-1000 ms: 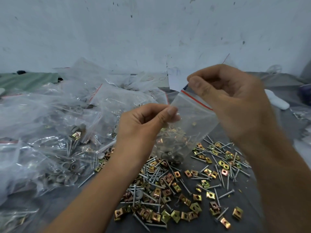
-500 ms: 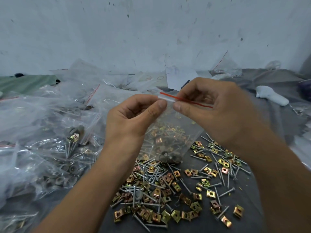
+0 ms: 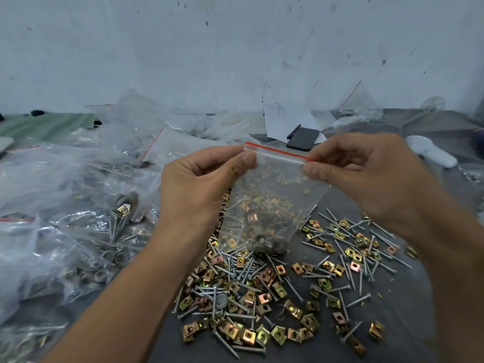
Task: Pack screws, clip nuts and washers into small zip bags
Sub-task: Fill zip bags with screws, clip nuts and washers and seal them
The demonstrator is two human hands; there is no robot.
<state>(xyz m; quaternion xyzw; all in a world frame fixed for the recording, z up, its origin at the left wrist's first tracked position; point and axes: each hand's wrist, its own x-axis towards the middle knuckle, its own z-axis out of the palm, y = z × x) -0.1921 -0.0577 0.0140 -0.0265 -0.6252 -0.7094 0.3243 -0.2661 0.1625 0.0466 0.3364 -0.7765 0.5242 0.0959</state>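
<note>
— What's happening at the bench?
— Left hand (image 3: 199, 184) and right hand (image 3: 366, 176) are pinching the zip bag (image 3: 264, 205) by its red-striped top, over the table.
— Nearly finished?
— Hardly — filled bags (image 3: 78, 205) are piling up left, loose screws and clip nuts (image 3: 262, 297) are waiting.

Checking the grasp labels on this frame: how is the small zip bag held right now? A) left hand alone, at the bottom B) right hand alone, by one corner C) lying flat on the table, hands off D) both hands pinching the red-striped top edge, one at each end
D: the left hand and right hand each pinch one end of the red-striped top of the zip bag, which hangs above the loose screws and clip nuts.
</note>
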